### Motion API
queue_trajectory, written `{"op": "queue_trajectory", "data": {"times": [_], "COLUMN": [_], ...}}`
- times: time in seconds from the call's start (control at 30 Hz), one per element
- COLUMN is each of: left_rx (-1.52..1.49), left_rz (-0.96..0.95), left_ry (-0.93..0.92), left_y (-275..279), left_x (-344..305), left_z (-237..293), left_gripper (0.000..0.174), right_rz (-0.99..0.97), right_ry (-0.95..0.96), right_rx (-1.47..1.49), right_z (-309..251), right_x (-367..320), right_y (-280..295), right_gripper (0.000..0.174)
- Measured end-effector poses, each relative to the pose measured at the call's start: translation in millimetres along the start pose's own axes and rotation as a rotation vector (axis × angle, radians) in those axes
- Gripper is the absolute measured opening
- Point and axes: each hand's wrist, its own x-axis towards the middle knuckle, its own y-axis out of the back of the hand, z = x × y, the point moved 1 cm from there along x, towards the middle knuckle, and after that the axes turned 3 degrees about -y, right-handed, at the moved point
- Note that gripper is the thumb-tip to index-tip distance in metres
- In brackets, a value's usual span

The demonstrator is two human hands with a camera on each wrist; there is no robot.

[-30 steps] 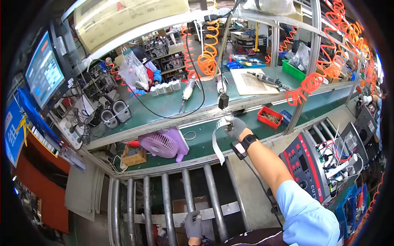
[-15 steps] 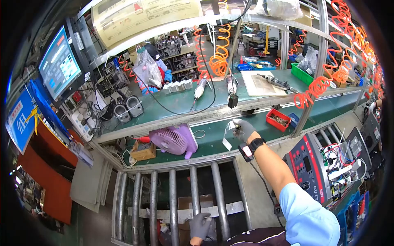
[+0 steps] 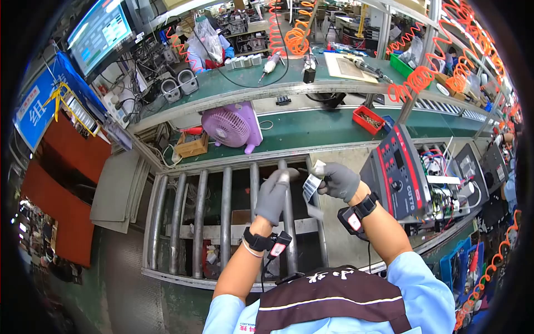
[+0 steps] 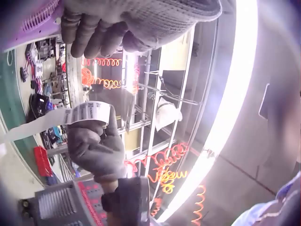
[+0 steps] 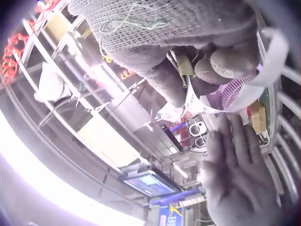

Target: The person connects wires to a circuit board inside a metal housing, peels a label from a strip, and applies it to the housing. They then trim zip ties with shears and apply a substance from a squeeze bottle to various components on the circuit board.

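A printed white label strip (image 3: pixel 312 186) hangs from the gloved right hand (image 3: pixel 340 181), which pinches one end between thumb and fingers. The strip's loose tail (image 4: pixel 35 128) trails toward the left in the left wrist view. Facing the strip, the gloved left hand (image 3: pixel 272 196) is raised over the metal rollers with its fingers extended, holding nothing. In the right wrist view the left palm (image 5: pixel 242 188) shows flat below the strip (image 5: pixel 235 101), and whether they touch is hard to tell. Both hands wear grey gloves.
A machine with a red-edged panel (image 3: pixel 396 172) stands right of the right hand, its wiring exposed. Beyond the rollers (image 3: pixel 226 214) are a purple fan (image 3: pixel 231 127), a wooden box (image 3: pixel 191 146) and a red bin (image 3: pixel 367 120). Coiled orange hoses (image 3: pixel 414 83) hang at the upper right.
The right hand has drawn the strip back from the green bench toward the body. The left hand has risen from low over the rollers to near the strip. The head view has tilted downward.
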Motion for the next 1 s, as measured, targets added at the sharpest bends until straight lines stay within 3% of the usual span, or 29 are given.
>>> {"op": "queue_trajectory", "data": {"times": [0.07, 0.17, 0.23, 0.5, 0.7, 0.73, 0.77, 0.8, 0.83, 0.9, 1.0], "left_rx": [-0.099, -0.088, -0.124, -0.035, -0.074, 0.067, -0.095, 0.36, 0.265, 0.349, 0.215], "left_rz": [-0.231, -0.296, -0.312, -0.282, -0.244, -0.261, -0.21, -0.308, -0.268, -0.189, -0.224], "left_ry": [0.07, 0.153, 0.185, 0.21, 0.175, 0.085, 0.23, -0.208, -0.062, -0.146, 0.02], "left_y": [-8, -18, -23, -36, -32, -28, -28, -24, -25, -28, -30], "left_x": [-5, -23, -32, -58, -71, -69, -70, -69, -73, -75, -84], "left_z": [-11, -4, -1, 9, 12, 2, -24, -14, 4, -11, -2], "left_gripper": [0.03, 0.028, 0.025, 0.018, 0.015, 0.014, 0.013, 0.014, 0.016, 0.02, 0.021], "right_rz": [0.099, 0.292, 0.359, 0.419, 0.27, 0.206, 0.203, 0.246, 0.2, 0.245, 0.273], "right_ry": [0.028, 0.083, 0.16, 0.347, 0.324, 0.331, 0.436, 0.444, 0.414, 0.405, 0.424], "right_rx": [-0.098, -0.244, -0.464, -0.703, -0.464, -0.468, -0.483, -0.614, -0.491, -0.438, -0.414], "right_z": [9, 22, 30, 48, 55, 57, 62, 66, 59, 66, 78], "right_x": [-11, -32, -44, -79, -93, -93, -93, -88, -99, -92, -90], "right_y": [-2, -8, -12, -29, -37, -33, -35, -24, -43, -39, -32], "right_gripper": [0.014, 0.016, 0.018, 0.021, 0.017, 0.015, 0.012, 0.01, 0.009, 0.011, 0.009]}}
